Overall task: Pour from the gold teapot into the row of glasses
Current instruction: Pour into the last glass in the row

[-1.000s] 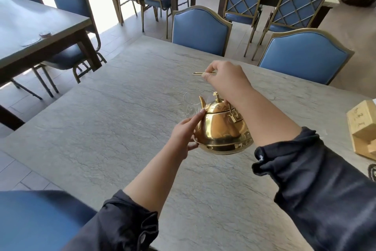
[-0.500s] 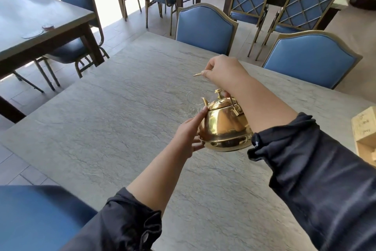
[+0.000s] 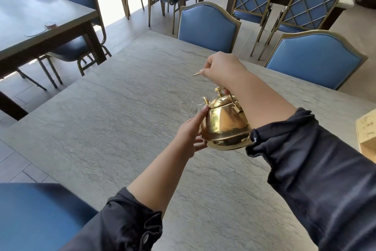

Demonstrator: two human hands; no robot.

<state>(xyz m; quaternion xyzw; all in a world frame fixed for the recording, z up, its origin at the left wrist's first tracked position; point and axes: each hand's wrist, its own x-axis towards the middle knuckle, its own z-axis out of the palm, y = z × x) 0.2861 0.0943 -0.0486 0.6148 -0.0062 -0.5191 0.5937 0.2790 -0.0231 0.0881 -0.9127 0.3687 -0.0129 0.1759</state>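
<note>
I see the wide grey stone-look table filling my view, and just right of its centre hangs the polished gold metal teapot, raised and tipped with its spout toward eleven o'clock. My right hand, at twelve o'clock above the pot, has its fingers closed on the thin gold handle, while my left hand, at nine o'clock, rests extended fingers against the pot's side. Only one clear glass shows beyond the spout, so I judge this pour is under way; next calls for shifting along the row.
</note>
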